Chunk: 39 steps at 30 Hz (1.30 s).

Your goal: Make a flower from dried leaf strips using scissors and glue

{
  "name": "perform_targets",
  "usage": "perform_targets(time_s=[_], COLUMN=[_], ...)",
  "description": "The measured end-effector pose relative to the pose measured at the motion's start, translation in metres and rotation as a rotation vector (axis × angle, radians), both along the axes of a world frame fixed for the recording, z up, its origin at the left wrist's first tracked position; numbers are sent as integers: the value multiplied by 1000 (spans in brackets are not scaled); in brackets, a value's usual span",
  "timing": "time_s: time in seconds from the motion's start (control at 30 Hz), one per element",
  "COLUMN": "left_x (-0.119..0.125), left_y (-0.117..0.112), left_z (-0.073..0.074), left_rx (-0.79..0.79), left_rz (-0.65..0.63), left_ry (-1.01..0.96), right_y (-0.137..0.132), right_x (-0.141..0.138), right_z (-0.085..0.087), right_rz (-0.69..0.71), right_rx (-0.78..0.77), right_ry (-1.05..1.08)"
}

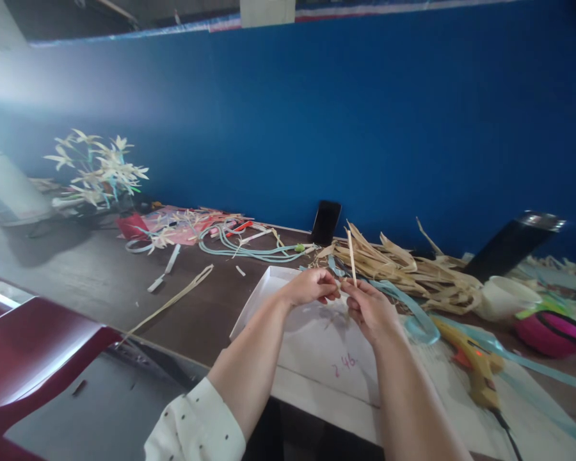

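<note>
My two hands almost meet above a white box lid with pink handwriting on it. Between thumb and fingers of my right hand a narrow pale strip stands up, leaning slightly left. My left hand has its fingers pinched together beside the right fingertips; whatever lies in that pinch is too small to make out. Just beyond the hands lies a pile of dried husk leaves. A light blue ribbon curls past my right hand.
Right of me are a yellow glue gun with its cord, a white cup, a pink pouch and a dark flask. A phone leans on the blue partition. Leftward are pale blue cords and husk flowers.
</note>
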<state>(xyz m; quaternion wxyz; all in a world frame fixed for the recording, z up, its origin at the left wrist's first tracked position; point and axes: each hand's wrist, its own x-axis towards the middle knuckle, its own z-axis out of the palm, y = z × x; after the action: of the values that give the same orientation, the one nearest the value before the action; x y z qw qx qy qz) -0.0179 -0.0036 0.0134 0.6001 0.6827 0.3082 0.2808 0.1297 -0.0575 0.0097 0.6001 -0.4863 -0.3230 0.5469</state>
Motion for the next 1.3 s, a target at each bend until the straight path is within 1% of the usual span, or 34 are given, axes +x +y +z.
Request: perform_targets(time_s=[0.23,0.5,0.63,0.83,1.03,1.17,1.3], left_x=[0,1,2,4,3,3,3], left_y=[1,2,2,2,2,2,2], left_z=[0,0,-1,0,0,-1,-2], left_rx=[-36,4,42,73,20,-26,-80], left_rz=[28,82,127,182,136,116,51], left_ry=[66,97,113,134,109,101,87], right_y=[2,3,3,3,3,3,4], right_x=[1,2,2,2,3,3,4], right_z=[-4,-12,-12,-11,-13,-13,-15], right_rz=[-34,-78,-99,-81,-192,-215,-219], right_rx=[14,11,17,68,102,101,104], right_ry=[-78,-308,-422,-459,-461,-409,-401])
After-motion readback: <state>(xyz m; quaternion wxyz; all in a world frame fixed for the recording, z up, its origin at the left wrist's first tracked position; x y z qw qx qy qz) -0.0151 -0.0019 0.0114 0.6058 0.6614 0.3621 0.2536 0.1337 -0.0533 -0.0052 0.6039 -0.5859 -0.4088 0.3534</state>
